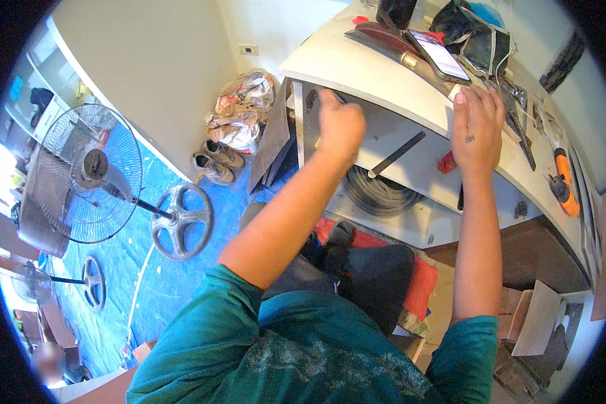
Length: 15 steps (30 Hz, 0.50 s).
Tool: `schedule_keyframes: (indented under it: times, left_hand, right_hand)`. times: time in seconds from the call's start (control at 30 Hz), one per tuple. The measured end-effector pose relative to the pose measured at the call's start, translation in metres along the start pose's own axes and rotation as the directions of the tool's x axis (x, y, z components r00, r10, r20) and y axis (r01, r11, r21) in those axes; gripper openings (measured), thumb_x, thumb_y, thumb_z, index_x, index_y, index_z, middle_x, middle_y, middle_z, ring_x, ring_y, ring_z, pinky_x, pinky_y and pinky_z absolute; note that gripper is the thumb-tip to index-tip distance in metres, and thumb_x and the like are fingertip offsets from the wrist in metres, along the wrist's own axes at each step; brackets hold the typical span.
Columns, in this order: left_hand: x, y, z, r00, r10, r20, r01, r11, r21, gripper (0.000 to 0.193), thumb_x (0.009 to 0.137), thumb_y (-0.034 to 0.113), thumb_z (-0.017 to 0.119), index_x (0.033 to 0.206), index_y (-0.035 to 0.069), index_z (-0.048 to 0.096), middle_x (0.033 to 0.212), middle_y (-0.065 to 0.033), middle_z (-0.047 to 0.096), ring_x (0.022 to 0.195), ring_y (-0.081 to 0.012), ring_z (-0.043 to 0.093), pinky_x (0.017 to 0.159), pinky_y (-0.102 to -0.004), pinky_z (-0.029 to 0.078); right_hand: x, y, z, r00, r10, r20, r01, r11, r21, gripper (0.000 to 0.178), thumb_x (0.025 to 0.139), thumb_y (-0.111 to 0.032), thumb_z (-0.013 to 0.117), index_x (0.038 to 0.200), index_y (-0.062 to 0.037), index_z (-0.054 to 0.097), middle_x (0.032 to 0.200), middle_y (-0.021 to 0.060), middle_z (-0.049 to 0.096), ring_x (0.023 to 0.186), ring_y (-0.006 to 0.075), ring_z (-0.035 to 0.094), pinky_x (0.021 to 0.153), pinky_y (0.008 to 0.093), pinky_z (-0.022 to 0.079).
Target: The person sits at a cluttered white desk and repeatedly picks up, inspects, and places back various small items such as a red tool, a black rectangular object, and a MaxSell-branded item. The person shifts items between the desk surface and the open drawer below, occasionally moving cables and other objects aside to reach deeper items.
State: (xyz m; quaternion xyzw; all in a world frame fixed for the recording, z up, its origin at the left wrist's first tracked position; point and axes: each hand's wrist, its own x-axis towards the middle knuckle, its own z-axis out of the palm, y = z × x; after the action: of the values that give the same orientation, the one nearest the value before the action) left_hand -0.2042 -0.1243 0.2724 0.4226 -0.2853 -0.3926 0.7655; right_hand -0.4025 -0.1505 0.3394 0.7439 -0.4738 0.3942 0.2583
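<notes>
My left hand (pixel 341 126) is closed at the front edge of the white worktop (pixel 316 59), by the left end of the open shelf space under it. A small dark bit shows past its fingers, too hidden to name. My right hand (pixel 477 131) lies with fingers stretched on the worktop's front edge, holding nothing. Just beyond it lies a phone (pixel 440 56) with a lit screen. A dark knife-like blade with a brown handle (pixel 382 42) is left of the phone. Below, between my arms, a dark rod (pixel 397 155) sticks out over the shelf.
A coiled grey hose or cable (pixel 382 195) sits on the lower shelf. An orange-handled tool (pixel 564 182) lies at the worktop's right. Left are a standing fan (pixel 93 165), shoes (pixel 217 161) and stuffed bags (pixel 244 111); wood offcuts (pixel 533 323) are lower right. A person (pixel 49 363) is far lower left.
</notes>
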Motion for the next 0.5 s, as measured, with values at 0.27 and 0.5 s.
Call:
schedule_keyframes:
  times: [0.27,0.5]
  left_hand:
    - [0.019,0.008,-0.019,0.995,-0.101,0.004,0.099,0.97,-0.223,0.055,0.074,-0.002,0.048,0.127,0.01,0.043,0.09,-0.0093,0.055,0.082,-0.0214,0.053,0.071,-0.0327,0.046]
    - [0.009,0.0,-0.004,0.999,0.017,-0.026,-0.02,0.995,-0.102,0.067,0.073,-0.006,0.048,0.137,0.009,0.035,0.102,-0.0116,0.055,0.086,-0.0212,0.053,0.074,-0.029,0.044]
  right_hand:
    - [0.0,0.003,-0.002,1.0,0.006,0.007,-0.006,1.0,-0.006,0.036,0.095,-0.03,0.047,0.107,-0.0018,0.066,0.119,0.0163,0.059,0.124,0.0378,0.042,0.105,0.0453,0.034]
    - [0.002,-0.001,0.002,1.0,-0.019,-0.009,0.019,1.0,0.008,0.035,0.095,-0.03,0.049,0.107,-0.0017,0.065,0.119,0.0161,0.06,0.123,0.0383,0.043,0.104,0.0455,0.035]
